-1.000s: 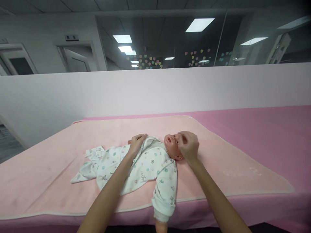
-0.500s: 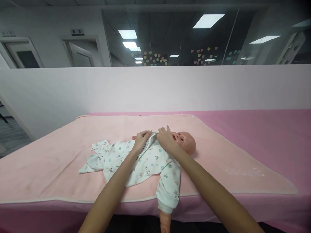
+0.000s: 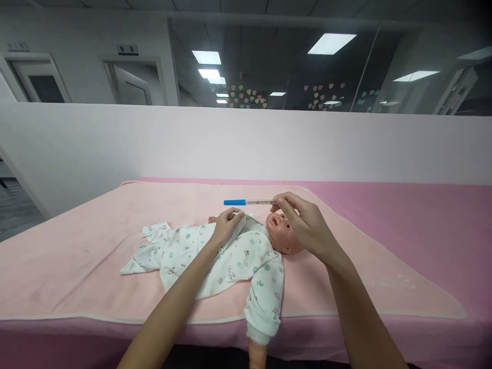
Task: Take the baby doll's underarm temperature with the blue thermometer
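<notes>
A baby doll lies on its back in a white printed outfit, head to the right. The fingers of my left hand are closed on the outfit's front edge and hold it up at the chest. My right hand is raised over the doll's face, pinching the right end of a slim thermometer. This is a clear, marked tube with a blue part at its left end. It is level, above the chest. My right hand hides part of the doll's head.
Under the doll lies a peach blanket on a pink-covered table. One doll arm hangs over the front edge. A white partition stands behind, with a dark window above it.
My right hand has left the outfit's collar and moved up and right, and the thermometer now shows in it. My left hand stays on the outfit's front edge.
</notes>
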Demonstrator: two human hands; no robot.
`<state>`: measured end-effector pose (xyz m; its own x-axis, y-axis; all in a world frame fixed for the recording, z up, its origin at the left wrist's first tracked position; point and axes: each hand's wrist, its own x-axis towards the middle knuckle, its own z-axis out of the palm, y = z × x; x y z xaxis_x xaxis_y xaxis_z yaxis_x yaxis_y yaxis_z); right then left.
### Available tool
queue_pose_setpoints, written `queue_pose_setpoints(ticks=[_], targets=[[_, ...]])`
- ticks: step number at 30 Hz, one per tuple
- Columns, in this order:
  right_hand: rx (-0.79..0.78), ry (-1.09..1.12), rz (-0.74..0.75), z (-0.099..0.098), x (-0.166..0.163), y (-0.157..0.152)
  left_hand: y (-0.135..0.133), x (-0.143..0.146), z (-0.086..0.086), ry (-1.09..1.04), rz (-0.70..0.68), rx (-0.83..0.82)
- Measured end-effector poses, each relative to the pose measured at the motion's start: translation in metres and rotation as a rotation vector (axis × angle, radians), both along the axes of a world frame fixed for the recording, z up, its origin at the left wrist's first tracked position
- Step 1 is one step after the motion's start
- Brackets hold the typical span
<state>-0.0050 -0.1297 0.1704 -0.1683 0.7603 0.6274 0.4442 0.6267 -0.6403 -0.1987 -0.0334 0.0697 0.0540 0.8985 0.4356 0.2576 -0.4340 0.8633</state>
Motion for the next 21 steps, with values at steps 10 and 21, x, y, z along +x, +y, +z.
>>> queue_pose_setpoints(ticks=[10, 21], targets=[[-0.242, -0.059, -0.354, -0.123, 0.083, -0.032, -0.014, 0.006, 0.004, 0.415, -0.006, 0.173], [-0.129, -0.239, -0.664, -0.169, 0.099, -0.011, -0.011, 0.005, 0.006, 0.529, 0.002, 0.237]])
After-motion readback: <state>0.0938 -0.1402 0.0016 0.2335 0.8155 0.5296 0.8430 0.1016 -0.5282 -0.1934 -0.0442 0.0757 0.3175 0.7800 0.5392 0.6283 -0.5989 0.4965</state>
